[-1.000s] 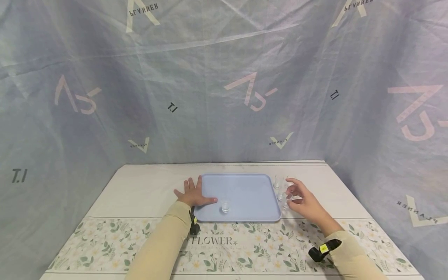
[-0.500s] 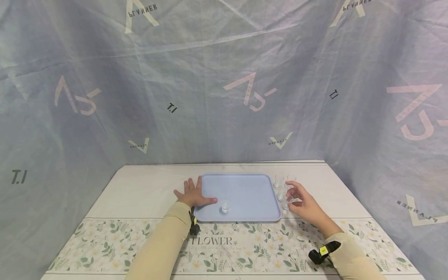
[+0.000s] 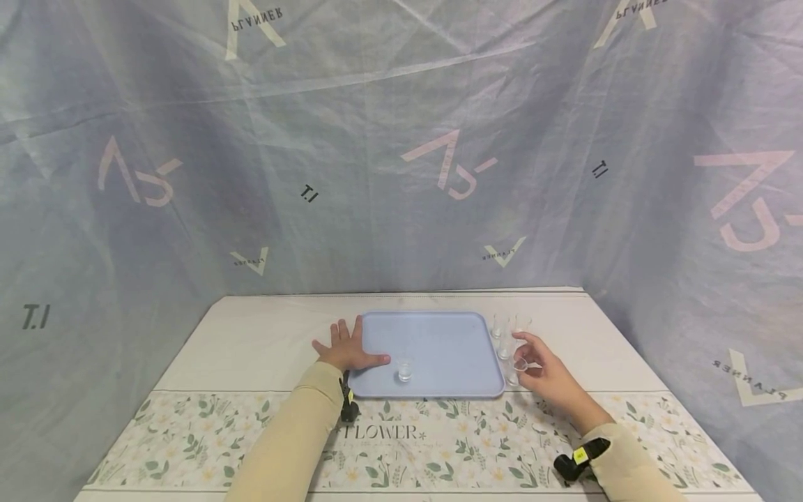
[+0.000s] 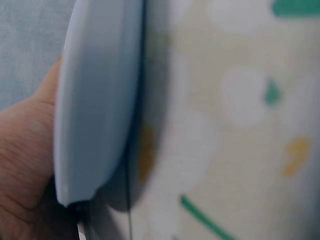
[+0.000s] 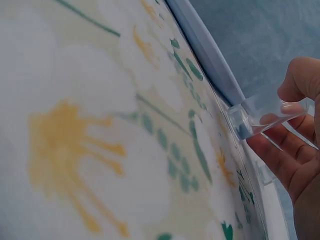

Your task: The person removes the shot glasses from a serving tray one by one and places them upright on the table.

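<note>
A blue tray [image 3: 439,338] lies on the table, and one clear shot glass [image 3: 404,371] stands on it near the front left. My left hand [image 3: 347,350] rests at the tray's left edge with its fingers spread and the thumb reaching over the tray. Beside the tray's right edge, my right hand [image 3: 548,373] pinches another clear shot glass [image 5: 252,120] between thumb and fingers. In the right wrist view this glass has a thick base, which sits close to the tray's rim.
Several more clear glasses [image 3: 504,348] stand along the tray's right side, behind the held one. A floral cloth band [image 3: 401,453] crosses the white table [image 3: 263,348] in front of the tray. Grey-blue fabric [image 3: 351,209] hangs behind and at both sides.
My right hand has moved slightly toward the front with the shot glass, alongside the tray's right edge. The left hand and the glass on the tray have stayed in place.
</note>
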`<state>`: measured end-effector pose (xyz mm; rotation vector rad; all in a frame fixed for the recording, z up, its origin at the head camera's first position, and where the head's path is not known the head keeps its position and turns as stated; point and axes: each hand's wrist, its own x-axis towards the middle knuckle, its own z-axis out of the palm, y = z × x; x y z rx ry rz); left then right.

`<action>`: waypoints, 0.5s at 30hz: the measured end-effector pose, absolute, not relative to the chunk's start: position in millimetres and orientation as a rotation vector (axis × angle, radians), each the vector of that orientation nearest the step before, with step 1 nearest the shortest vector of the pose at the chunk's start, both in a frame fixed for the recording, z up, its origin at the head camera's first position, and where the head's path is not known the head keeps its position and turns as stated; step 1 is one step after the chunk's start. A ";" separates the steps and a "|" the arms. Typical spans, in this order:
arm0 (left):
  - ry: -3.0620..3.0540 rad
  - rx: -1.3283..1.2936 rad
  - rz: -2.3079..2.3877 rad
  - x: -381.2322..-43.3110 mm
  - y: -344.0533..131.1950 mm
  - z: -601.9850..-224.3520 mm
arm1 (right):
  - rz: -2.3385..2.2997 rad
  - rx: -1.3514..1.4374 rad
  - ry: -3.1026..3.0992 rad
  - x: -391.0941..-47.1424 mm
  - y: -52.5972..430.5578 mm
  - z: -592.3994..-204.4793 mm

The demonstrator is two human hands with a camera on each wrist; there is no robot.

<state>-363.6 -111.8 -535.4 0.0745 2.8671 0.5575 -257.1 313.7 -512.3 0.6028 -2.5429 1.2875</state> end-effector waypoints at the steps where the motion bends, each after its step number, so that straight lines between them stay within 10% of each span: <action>1: 2.870 0.075 0.555 -363.1 -111.8 -535.8 | 1.282 0.606 -2.543 -256.9 313.9 -512.6; 15: 2.882 0.089 0.526 -334.0 -106.7 -498.8 | 1.160 0.603 -2.571 -253.8 311.7 -512.9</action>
